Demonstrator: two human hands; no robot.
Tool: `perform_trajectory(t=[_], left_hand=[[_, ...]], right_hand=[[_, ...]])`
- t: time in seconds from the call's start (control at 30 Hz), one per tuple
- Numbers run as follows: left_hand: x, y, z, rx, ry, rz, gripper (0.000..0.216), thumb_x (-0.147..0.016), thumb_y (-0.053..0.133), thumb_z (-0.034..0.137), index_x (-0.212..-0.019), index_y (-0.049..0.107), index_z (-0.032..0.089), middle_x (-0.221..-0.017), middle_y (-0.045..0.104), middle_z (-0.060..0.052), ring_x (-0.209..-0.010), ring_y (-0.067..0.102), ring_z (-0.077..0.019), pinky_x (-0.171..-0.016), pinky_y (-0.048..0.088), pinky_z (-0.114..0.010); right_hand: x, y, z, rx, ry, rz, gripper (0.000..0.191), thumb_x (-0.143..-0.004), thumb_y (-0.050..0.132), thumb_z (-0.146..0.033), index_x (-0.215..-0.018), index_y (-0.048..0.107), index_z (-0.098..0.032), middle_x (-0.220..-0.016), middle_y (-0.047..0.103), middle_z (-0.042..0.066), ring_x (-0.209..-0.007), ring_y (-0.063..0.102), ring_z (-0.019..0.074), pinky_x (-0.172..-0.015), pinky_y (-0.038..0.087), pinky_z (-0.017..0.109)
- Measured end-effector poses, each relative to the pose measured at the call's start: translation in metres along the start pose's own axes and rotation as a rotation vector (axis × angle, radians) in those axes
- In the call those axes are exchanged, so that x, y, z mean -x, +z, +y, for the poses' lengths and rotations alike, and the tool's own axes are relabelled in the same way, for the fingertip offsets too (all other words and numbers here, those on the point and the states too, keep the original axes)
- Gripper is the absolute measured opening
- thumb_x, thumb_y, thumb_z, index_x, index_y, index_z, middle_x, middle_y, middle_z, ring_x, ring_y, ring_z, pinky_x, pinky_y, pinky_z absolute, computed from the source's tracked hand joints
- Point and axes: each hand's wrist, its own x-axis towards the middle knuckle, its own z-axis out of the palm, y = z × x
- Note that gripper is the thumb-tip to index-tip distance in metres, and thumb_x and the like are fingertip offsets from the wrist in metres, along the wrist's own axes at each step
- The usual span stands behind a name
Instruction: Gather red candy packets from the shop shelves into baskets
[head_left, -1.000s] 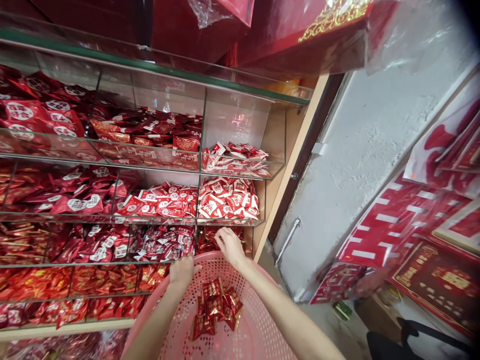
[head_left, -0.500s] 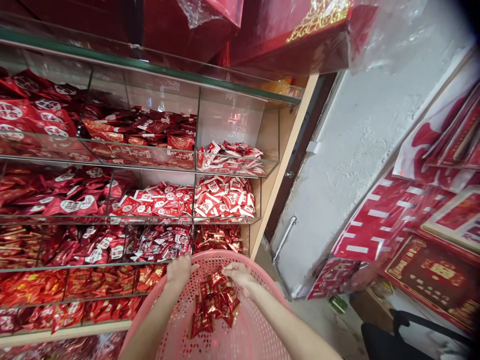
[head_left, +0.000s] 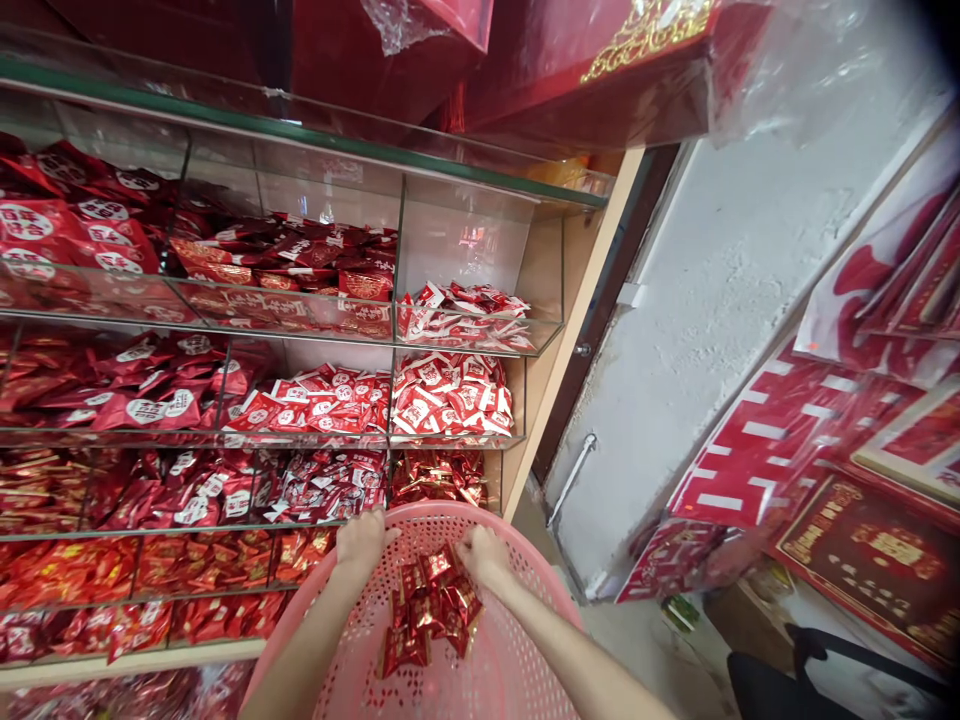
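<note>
A pink perforated plastic basket [head_left: 517, 540] is in front of me, tilted against the shelves. My left hand [head_left: 364, 545] is closed over its left back rim. Inside the basket lies a small heap of shiny red candy packets [head_left: 427, 610] with gold markings. My right hand [head_left: 484, 558] is just right of the heap, over the basket's inner side. Its fingers are curled in, and whatever they may hold is hidden.
Glass-fronted shelves [head_left: 315, 437] carry many red packets in divided compartments. Large red boxes [head_left: 585, 90] sit above on a glass shelf. A white wall [head_left: 697, 270] and hanging red decorations [head_left: 757, 450] are on the right, with a black chair [head_left: 772, 685] below.
My right hand has drawn back slightly rightward from the packets, its fingers now more curled. A packet that was at its fingertips rests on the heap. My left hand stays on the rim.
</note>
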Motion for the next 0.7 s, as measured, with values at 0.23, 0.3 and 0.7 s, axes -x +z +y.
perform_trajectory(t=[0.23, 0.3, 0.7], left_hand=[[0.002, 0.001, 0.001, -0.017, 0.001, 0.023, 0.048, -0.081, 0.043, 0.046, -0.111, 0.051, 0.009, -0.094, 0.062, -0.017, -0.09, 0.06, -0.0268, -0.071, 0.044, -0.033], [0.002, 0.002, 0.001, -0.008, -0.005, 0.029, 0.047, -0.081, 0.044, 0.045, -0.11, 0.051, 0.009, -0.095, 0.063, -0.017, -0.09, 0.06, -0.0268, -0.071, 0.044, -0.033], [0.008, -0.008, 0.002, -0.009, 0.004, 0.016, 0.043, -0.082, 0.044, 0.042, -0.109, 0.052, 0.01, -0.095, 0.062, -0.016, -0.092, 0.059, -0.0268, -0.074, 0.044, -0.034]], right_hand=[[-0.016, -0.034, -0.044, 0.239, -0.294, 0.154, 0.015, -0.081, 0.045, -0.029, -0.077, 0.057, -0.021, -0.075, 0.064, 0.003, -0.07, 0.057, 0.015, -0.056, 0.03, 0.023], [-0.029, -0.034, -0.055, 0.206, -0.317, 0.153, 0.014, -0.08, 0.047, -0.03, -0.087, 0.055, -0.021, -0.082, 0.064, 0.003, -0.075, 0.058, 0.0149, -0.059, 0.032, 0.023], [-0.096, 0.006, -0.054, 0.092, -0.074, -0.052, 0.058, -0.054, 0.068, -0.038, -0.103, 0.05, -0.015, -0.102, 0.06, 0.011, -0.089, 0.057, 0.0203, -0.068, 0.041, 0.026]])
